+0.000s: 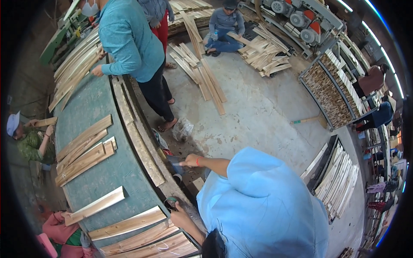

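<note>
Neither of my hands appears. A co-worker in a light blue top (271,202) bends close by at the green-topped table (94,99). Their hand with a red wristband (190,161) grips something flat and greyish, too small to make out; their other hand (180,215) is beside a small round green object (172,202) at the table edge. Pale brown boards lie across the table in groups, a middle stack (84,150) and a lower group (124,225). At the left, a worker in a white cap (30,146) holds a short board; another in pink (60,234) holds one too.
A standing worker in teal (129,43) handles boards at the table's far end. A seated worker (223,30) is among loose boards (264,53) on the concrete floor (249,124). A rack (327,90), a broom (309,120), a board tray (335,185) and machinery (292,19) are rightward.
</note>
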Tool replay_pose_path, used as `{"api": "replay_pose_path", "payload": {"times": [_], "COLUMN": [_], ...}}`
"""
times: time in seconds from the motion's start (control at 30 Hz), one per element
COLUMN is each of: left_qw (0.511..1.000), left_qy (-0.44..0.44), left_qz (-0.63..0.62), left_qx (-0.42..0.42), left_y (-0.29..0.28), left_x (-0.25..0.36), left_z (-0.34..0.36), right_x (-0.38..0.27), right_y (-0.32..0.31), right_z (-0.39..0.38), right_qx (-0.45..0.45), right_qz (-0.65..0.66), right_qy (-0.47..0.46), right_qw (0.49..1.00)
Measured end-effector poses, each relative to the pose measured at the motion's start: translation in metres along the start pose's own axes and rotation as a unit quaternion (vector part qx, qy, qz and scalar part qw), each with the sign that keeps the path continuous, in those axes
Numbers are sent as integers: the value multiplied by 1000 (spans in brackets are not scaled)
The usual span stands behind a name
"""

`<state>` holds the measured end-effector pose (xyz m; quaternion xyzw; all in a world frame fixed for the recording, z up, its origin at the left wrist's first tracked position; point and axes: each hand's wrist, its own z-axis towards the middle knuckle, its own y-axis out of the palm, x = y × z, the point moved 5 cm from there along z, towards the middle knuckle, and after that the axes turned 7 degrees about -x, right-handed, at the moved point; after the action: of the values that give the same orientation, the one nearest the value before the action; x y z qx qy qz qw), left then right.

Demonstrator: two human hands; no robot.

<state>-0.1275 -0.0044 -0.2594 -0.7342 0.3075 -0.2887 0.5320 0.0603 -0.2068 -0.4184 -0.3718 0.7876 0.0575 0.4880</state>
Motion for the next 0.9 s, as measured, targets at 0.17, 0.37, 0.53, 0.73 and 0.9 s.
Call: {"api": "replay_pose_path", "payload": {"times": [0.17,0.37,0.53,0.73,0.9], "left_qw": [1000,1000,1000,1000,1000], "left_qy": [-11,0,-7,-18,-4], "left_qz": [-11,-9,-22,-19,-14], "left_qx": [3,-25,-9,-6,-6], "left_y": [2,-9,-6,-6,-8], "left_x": [-7,5,2,1,2], "left_z": [-3,-4,-7,-6,-4], "right_x": [-70,-55,-28,-65,-53], "right_y": [21,37,7,19,30], "right_z": [3,16,3,5,10], "right_qx": [-25,-51,-54,-63,-110], "right_qz": [66,-45,-33,-9,-3], "right_qy": [-103,-144,-59,-106,-77], "right_qw": [992,987,996,992,991]}}
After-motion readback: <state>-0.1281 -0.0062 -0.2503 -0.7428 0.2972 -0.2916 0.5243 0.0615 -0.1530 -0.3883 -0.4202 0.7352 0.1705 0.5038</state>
